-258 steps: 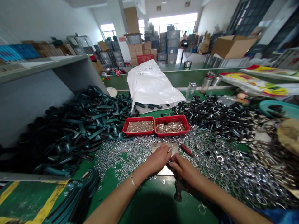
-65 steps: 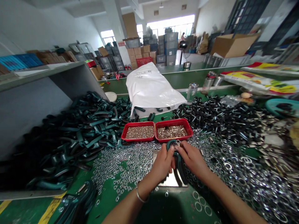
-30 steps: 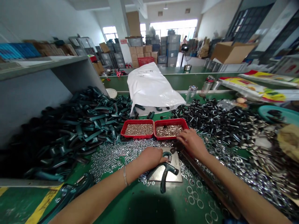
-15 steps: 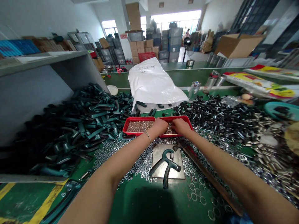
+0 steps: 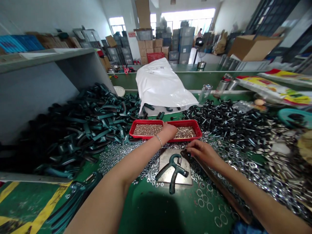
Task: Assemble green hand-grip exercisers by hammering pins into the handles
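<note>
My left hand (image 5: 170, 132) reaches into the right-hand red tray (image 5: 198, 138), which holds small metal pins (image 5: 186, 132); its fingertips are hidden. Above the head of a hammer (image 5: 216, 182), my right hand (image 5: 204, 152) has its thumb and fingers pinched together. Whatever they hold is too small to make out. Between my forearms, a dark green hand grip strengthener (image 5: 175, 170) with a small spring lies on a square metal plate (image 5: 164, 180). The hammer's long wooden handle runs under my right hand toward the front right.
The left-hand red tray (image 5: 131, 131) holds more small parts. Metal rings (image 5: 143, 162) surround the plate. Green handles (image 5: 102, 120) are heaped left, black knobs with metal stems (image 5: 224, 120) right. A white sack (image 5: 161, 87) lies behind the trays, near a clear glass (image 5: 205, 93).
My right hand has left the red tray and moved toward me, over the hammer head. My left hand has stayed at the tray. The view has shifted slightly.
</note>
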A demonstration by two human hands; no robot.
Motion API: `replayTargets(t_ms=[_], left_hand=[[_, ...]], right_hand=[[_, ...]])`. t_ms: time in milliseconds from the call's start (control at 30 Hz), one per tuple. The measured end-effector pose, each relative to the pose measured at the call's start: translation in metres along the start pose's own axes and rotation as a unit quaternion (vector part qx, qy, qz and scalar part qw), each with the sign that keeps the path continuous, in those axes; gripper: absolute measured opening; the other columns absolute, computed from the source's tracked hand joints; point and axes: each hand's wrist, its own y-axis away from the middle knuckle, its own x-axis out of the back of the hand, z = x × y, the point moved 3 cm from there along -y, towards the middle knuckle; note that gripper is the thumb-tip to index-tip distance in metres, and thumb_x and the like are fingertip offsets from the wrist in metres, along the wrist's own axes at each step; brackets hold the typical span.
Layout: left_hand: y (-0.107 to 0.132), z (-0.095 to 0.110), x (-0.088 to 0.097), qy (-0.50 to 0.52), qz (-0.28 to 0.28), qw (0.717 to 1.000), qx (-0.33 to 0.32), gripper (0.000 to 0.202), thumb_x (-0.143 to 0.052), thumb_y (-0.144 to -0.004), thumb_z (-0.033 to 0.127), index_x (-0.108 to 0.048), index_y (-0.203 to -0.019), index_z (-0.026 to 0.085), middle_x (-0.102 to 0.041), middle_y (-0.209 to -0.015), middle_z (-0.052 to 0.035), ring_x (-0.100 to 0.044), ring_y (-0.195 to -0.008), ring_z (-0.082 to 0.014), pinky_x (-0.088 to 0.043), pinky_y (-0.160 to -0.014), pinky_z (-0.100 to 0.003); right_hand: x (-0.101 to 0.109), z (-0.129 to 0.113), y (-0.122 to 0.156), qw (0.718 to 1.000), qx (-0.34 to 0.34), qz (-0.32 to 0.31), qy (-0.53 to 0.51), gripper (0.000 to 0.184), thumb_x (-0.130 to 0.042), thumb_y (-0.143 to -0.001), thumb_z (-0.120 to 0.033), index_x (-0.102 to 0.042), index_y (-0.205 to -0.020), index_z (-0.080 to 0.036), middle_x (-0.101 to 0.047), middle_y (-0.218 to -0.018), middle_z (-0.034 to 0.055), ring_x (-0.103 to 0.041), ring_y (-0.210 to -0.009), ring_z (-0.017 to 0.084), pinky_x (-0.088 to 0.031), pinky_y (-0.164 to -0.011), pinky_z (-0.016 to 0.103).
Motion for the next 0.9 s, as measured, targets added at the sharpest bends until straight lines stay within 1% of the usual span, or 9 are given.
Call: replayTargets(t_ms=[67, 167, 300, 400, 467, 567, 700, 800, 900], left_hand=[[0.004, 0.002, 0.001, 0.013, 0.023, 1.000, 0.011, 0.013, -0.060, -0.085, 0.008, -0.070, -0.095, 0.005, -0.072, -0.094, -0.0221, -0.069, -0.096, -0.0315, -0.047, -0.087, -0.041], [0.015, 0.000, 0.008, 0.040, 0.074, 0.996, 0.017, 0.024, -0.047, -0.092, 0.006, -0.061, -0.111, 0.003, -0.069, -0.105, -0.0237, -0.068, -0.098, -0.0280, -0.049, -0.085, -0.038], [0.031, -0.005, 0.024, 0.105, 0.129, 0.986, 0.008, 0.023, -0.045, -0.093, 0.007, -0.058, -0.111, 0.010, -0.069, -0.106, -0.0133, -0.066, -0.100, -0.0198, -0.049, -0.086, -0.030], [0.057, -0.003, 0.026, 0.280, 0.175, 0.944, -0.001, 0.018, -0.049, -0.091, 0.011, -0.059, -0.106, 0.013, -0.071, -0.094, -0.0064, -0.066, -0.088, -0.0148, -0.051, -0.080, -0.027], [0.084, 0.001, 0.015, 0.369, 0.196, 0.908, 0.003, 0.014, -0.054, -0.090, 0.015, -0.060, -0.102, 0.016, -0.071, -0.093, -0.0039, -0.066, -0.085, -0.0142, -0.051, -0.078, -0.027], [0.131, 0.007, -0.013, 0.326, 0.180, 0.927, 0.043, 0.009, -0.056, -0.090, 0.017, -0.062, -0.097, 0.019, -0.070, -0.094, -0.0023, -0.065, -0.087, -0.0169, -0.049, -0.083, -0.031], [0.172, 0.016, -0.041, 0.136, 0.121, 0.982, 0.056, 0.016, -0.049, -0.092, 0.012, -0.064, -0.094, 0.018, -0.068, -0.095, -0.0071, -0.061, -0.095, -0.0238, -0.044, -0.092, -0.041], [0.180, 0.021, -0.041, 0.048, 0.094, 0.993, 0.061, 0.023, -0.044, -0.091, 0.007, -0.065, -0.093, 0.014, -0.065, -0.097, -0.0123, -0.058, -0.100, -0.0277, -0.042, -0.095, -0.046], [0.179, 0.021, -0.034, 0.126, 0.102, 0.983, 0.089, 0.023, -0.045, -0.092, 0.010, -0.068, -0.095, 0.014, -0.064, -0.099, -0.0116, -0.058, -0.099, -0.0261, -0.043, -0.093, -0.042]], right_hand=[[-0.013, 0.002, 0.009, 0.999, -0.030, -0.037, -0.006, 0.022, -0.050, -0.093, -0.035, -0.062, -0.089, -0.018, -0.069, -0.079, 0.0014, -0.059, -0.059, 0.014, -0.046, -0.059, 0.026], [-0.026, 0.004, 0.010, 0.994, -0.009, -0.040, 0.097, 0.027, -0.048, -0.095, -0.036, -0.062, -0.080, -0.019, -0.067, -0.073, 0.0007, -0.061, -0.066, 0.015, -0.043, -0.065, 0.026], [-0.032, 0.003, 0.005, 0.977, -0.011, -0.043, 0.207, 0.030, -0.047, -0.098, -0.038, -0.063, -0.079, -0.021, -0.068, -0.074, 0.0007, -0.063, -0.072, 0.017, -0.040, -0.068, 0.026], [-0.032, 0.000, 0.001, 0.963, -0.030, -0.053, 0.261, 0.031, -0.046, -0.099, -0.039, -0.063, -0.078, -0.021, -0.069, -0.076, 0.0019, -0.064, -0.073, 0.017, -0.039, -0.066, 0.025], [-0.032, -0.002, -0.001, 0.950, -0.036, -0.061, 0.304, 0.032, -0.045, -0.099, -0.039, -0.063, -0.081, -0.021, -0.070, -0.079, 0.0032, -0.065, -0.073, 0.017, -0.039, -0.063, 0.024], [-0.036, -0.005, -0.003, 0.922, -0.033, -0.063, 0.381, 0.032, -0.042, -0.100, -0.041, -0.064, -0.087, -0.020, -0.072, -0.084, 0.0063, -0.068, -0.075, 0.019, -0.041, -0.062, 0.026], [-0.051, -0.013, -0.005, 0.899, -0.016, -0.060, 0.434, 0.028, -0.043, -0.099, -0.033, -0.065, -0.096, -0.015, -0.073, -0.088, 0.0147, -0.069, -0.081, 0.026, -0.046, -0.068, 0.032], [-0.060, -0.023, -0.008, 0.887, 0.013, -0.080, 0.454, 0.021, -0.048, -0.096, -0.022, -0.066, -0.094, -0.013, -0.073, -0.093, 0.0182, -0.069, -0.090, 0.028, -0.047, -0.076, 0.035], [-0.052, -0.026, -0.006, 0.879, 0.023, -0.101, 0.466, 0.022, -0.055, -0.095, -0.032, -0.066, -0.091, -0.014, -0.073, -0.090, 0.0179, -0.069, -0.087, 0.030, -0.049, -0.073, 0.036]])
